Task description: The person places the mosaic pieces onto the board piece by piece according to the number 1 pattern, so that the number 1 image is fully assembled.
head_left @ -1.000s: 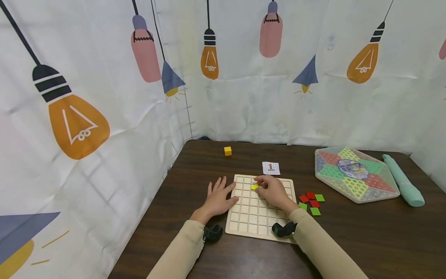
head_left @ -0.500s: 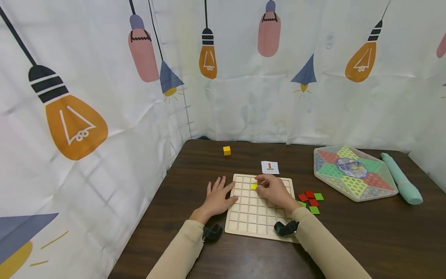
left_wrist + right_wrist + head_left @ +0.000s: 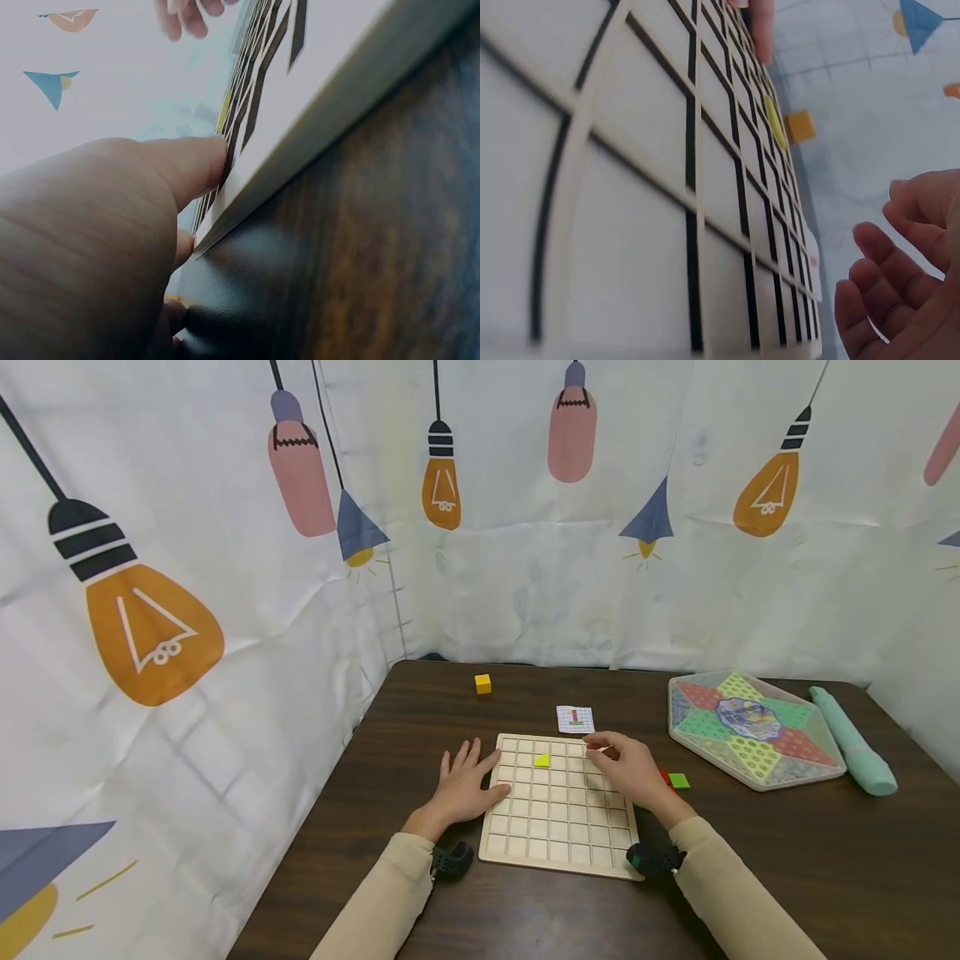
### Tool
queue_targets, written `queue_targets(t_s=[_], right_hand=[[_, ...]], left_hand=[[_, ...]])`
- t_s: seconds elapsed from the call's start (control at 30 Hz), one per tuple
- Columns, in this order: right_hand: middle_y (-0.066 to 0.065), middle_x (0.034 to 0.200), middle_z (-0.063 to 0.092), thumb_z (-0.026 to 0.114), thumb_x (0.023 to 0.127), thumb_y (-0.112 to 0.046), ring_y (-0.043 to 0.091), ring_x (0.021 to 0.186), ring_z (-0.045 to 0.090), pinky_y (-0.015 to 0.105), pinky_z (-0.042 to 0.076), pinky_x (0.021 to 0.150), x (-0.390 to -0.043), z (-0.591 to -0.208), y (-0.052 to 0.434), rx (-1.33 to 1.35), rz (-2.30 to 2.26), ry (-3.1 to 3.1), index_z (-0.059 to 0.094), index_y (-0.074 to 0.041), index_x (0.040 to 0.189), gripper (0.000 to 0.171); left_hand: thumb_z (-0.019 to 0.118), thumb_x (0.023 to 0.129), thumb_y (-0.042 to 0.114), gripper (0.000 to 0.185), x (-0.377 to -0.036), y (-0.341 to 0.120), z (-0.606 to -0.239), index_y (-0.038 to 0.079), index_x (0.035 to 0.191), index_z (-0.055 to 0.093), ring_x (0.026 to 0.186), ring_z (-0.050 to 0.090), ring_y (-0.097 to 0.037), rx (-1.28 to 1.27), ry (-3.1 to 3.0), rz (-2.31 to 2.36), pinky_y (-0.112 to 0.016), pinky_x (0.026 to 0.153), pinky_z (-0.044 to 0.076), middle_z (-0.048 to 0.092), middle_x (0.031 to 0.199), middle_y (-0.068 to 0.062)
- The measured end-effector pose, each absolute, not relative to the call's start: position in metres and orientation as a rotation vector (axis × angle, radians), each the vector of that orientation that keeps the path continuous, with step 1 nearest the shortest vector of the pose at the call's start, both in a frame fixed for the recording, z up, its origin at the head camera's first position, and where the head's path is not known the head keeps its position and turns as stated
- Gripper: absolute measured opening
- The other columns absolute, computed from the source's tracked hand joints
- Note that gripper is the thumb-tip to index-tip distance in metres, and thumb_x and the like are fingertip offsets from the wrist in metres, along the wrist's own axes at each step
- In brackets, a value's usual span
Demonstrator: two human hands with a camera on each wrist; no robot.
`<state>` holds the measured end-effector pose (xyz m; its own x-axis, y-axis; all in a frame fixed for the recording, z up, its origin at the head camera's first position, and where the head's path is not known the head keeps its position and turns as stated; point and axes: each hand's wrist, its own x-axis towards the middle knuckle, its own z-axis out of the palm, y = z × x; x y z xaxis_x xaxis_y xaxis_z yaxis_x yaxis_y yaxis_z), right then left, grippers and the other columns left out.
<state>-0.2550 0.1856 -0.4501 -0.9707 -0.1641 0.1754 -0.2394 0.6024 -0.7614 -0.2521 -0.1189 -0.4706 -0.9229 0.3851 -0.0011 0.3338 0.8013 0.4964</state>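
**Resting hands at a gridded board**

Lying flat, the left hand [image 3: 463,785] presses straight fingers against the left edge of the wooden grid board [image 3: 558,852] on the dark table [image 3: 787,877]. The right hand [image 3: 633,770] hovers over the board's far right corner, fingers loosely curled and holding nothing. A yellow tile [image 3: 542,761] sits in a cell of the second row from the far edge, apart from both hands.

Only the head view shows the pattern card [image 3: 575,719] beyond the board, the yellow cube [image 3: 483,683], the red and green tiles [image 3: 677,780] beside the right hand, the hexagonal game box [image 3: 753,739] and a mint folded umbrella [image 3: 851,741].

The left wrist view shows a fingertip [image 3: 196,161] touching the board's rim [image 3: 315,124]. The right wrist view shows the empty, curled fingers [image 3: 881,259] above the grid.
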Motion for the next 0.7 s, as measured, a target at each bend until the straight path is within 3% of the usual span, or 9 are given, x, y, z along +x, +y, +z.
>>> queue_targets(t_s=[0.3, 0.5, 0.7], right_hand=[[0.012, 0.113, 0.068, 0.059, 0.099, -0.031, 0.022, 0.092, 0.063, 0.031, 0.052, 0.070, -0.237, -0.459, 0.227, 0.197, 1.341, -2.681, 0.064, -0.007, 0.126, 0.036], [0.014, 0.121, 0.066, 0.054, 0.100, -0.041, 0.002, 0.094, 0.060, 0.022, 0.053, 0.075, -0.228, -0.465, 0.254, 0.030, 1.462, -2.602, 0.062, -0.006, 0.129, 0.046], [-0.003, 0.109, 0.069, 0.054, 0.100, -0.041, -0.004, 0.092, 0.057, 0.018, 0.050, 0.071, -0.221, -0.466, 0.269, -0.084, 1.473, -2.493, 0.064, -0.005, 0.127, 0.046]], left_hand=[[0.062, 0.087, 0.061, 0.085, -0.252, -0.119, -0.469, 0.018, 0.154, 0.033, 0.149, 0.004, -0.037, 0.584, 2.882, 0.742, -0.064, 0.114, -0.003, 0.010, 0.162, -0.020], [0.062, 0.087, 0.061, 0.085, -0.252, -0.117, -0.469, 0.018, 0.155, 0.033, 0.149, 0.004, -0.037, 0.571, 2.894, 0.736, -0.063, 0.114, -0.003, 0.010, 0.162, -0.020], [0.062, 0.088, 0.059, 0.082, -0.252, -0.118, -0.471, 0.019, 0.154, 0.034, 0.149, 0.004, -0.037, 0.572, 2.895, 0.743, -0.064, 0.114, -0.003, 0.010, 0.162, -0.019]])
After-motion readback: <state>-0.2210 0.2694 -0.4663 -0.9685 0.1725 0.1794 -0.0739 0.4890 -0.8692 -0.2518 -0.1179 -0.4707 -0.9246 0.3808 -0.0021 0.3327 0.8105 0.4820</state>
